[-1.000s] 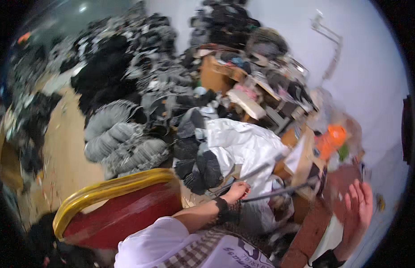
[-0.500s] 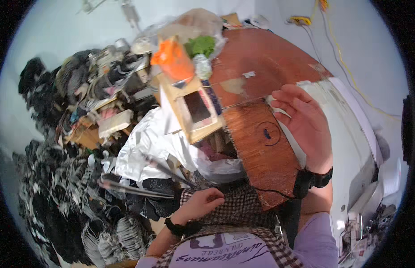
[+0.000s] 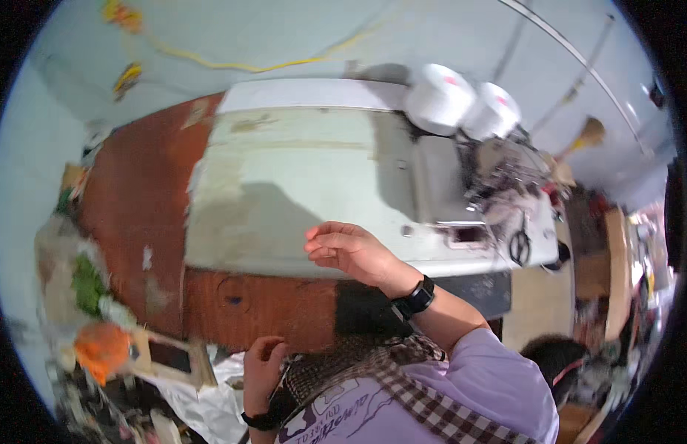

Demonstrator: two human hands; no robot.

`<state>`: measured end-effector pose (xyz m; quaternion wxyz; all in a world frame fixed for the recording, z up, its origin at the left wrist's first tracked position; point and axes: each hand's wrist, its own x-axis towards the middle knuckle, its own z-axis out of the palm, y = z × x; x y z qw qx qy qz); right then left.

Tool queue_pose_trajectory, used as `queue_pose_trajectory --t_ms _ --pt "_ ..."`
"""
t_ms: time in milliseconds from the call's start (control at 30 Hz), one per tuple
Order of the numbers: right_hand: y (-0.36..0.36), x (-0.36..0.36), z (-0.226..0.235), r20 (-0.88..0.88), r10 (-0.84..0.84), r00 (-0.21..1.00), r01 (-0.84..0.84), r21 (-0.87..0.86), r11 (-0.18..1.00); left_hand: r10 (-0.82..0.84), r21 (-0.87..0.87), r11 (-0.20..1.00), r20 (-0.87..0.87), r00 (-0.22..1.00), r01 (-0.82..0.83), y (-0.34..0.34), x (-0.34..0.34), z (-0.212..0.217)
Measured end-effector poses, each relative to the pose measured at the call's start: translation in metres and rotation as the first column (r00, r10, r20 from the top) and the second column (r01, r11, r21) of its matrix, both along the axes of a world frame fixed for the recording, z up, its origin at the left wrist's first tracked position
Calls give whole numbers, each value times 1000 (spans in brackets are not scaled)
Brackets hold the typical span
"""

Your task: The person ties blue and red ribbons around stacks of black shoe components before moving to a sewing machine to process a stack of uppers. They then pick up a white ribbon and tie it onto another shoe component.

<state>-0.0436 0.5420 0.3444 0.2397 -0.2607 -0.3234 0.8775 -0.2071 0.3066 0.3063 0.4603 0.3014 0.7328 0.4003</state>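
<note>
Head view, looking down over the person's chest at a work table. The right hand (image 3: 352, 251) is raised above the near edge of a pale, worn white table top (image 3: 299, 192), fingers loosely curled and spread, gripping nothing; a black wristband (image 3: 415, 299) sits on its wrist and a lilac sleeve (image 3: 477, 362) covers the upper arm. The left hand (image 3: 262, 370) is low, at the person's chest, fingers bent against a dark checked brown and white cloth (image 3: 343, 362) that lies on the lap; whether it actually grips the cloth I cannot tell. A second black band circles that wrist.

Under the white top runs a reddish-brown wooden board (image 3: 136, 222), scuffed, stretching to the left. On the far right part of the table stand 2 large white thread cones (image 3: 462, 103) side by side, with a grey sewing machine (image 3: 499, 177) just below them and black-handled scissors (image 3: 519, 248) lying near the table's right edge. At the lower left are an orange bag (image 3: 101, 348), a green bundle (image 3: 86, 285) and crumpled white plastic sheeting (image 3: 210, 403). A yellow cord (image 3: 240, 66) runs along the pale wall behind
</note>
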Motion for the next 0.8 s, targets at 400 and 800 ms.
queue_pose_trajectory --t_ms 400,800 --pt "-11 295 8 353 -781 515 798 135 587 -475 -1 879 -81 877 476 154 50 -26" --pt "-155 523 -49 244 -960 -141 990 54 -131 -737 23 583 -407 540 812 241 130 -37"
